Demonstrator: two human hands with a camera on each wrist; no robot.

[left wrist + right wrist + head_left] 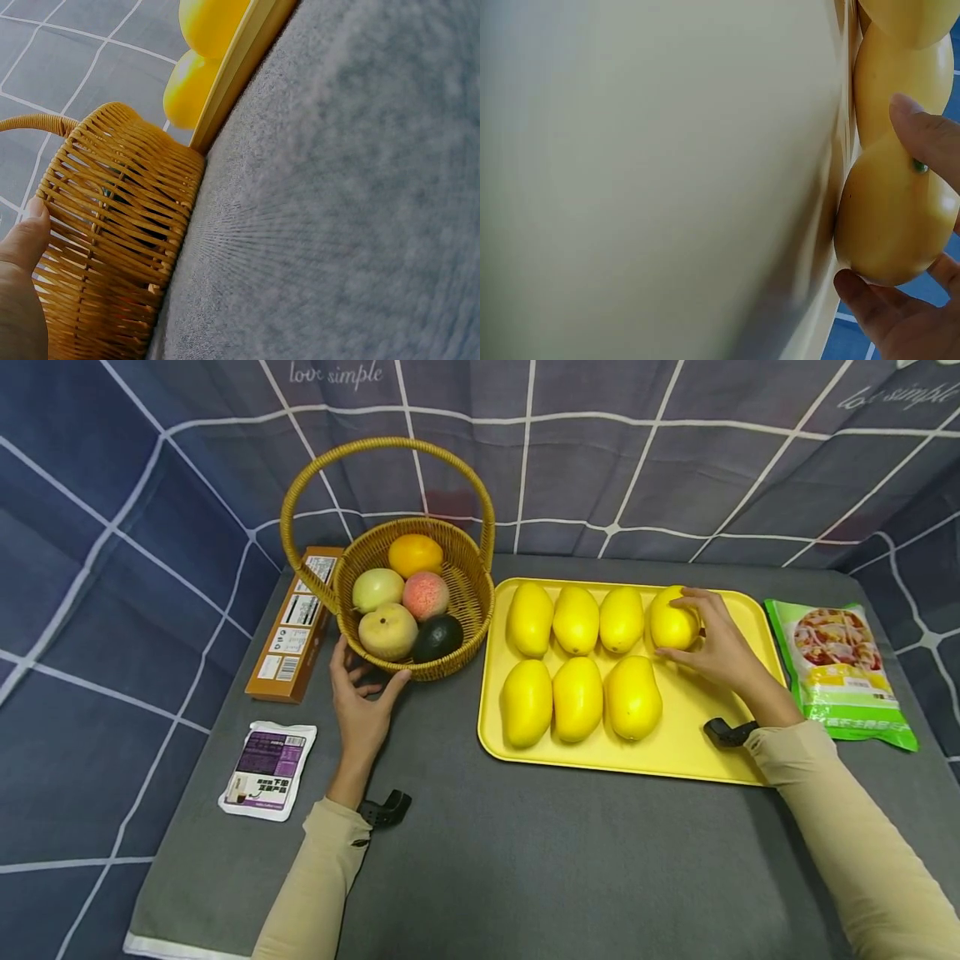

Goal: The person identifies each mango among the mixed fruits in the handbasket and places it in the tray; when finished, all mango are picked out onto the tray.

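Note:
In the head view, my right hand (716, 643) holds a yellow mango (672, 620) at the right end of the tray's back row. Thumb and fingers lie on opposite sides of this mango (892, 217) in the right wrist view. Several more mangoes (577, 700) lie in two rows on the yellow tray (705, 747). My left hand (362, 702) grips the front left side of a wicker basket (472, 647) with a tall handle. Its thumb (26, 236) presses the woven wall in the left wrist view; the other fingers are hidden there.
The basket holds an orange fruit (415, 554), a peach (426, 595), a dark avocado (438, 638) and two pale fruits. A brown box (288, 639) and a white-purple packet (267, 770) lie left. A green food bag (842, 668) lies right of the tray.

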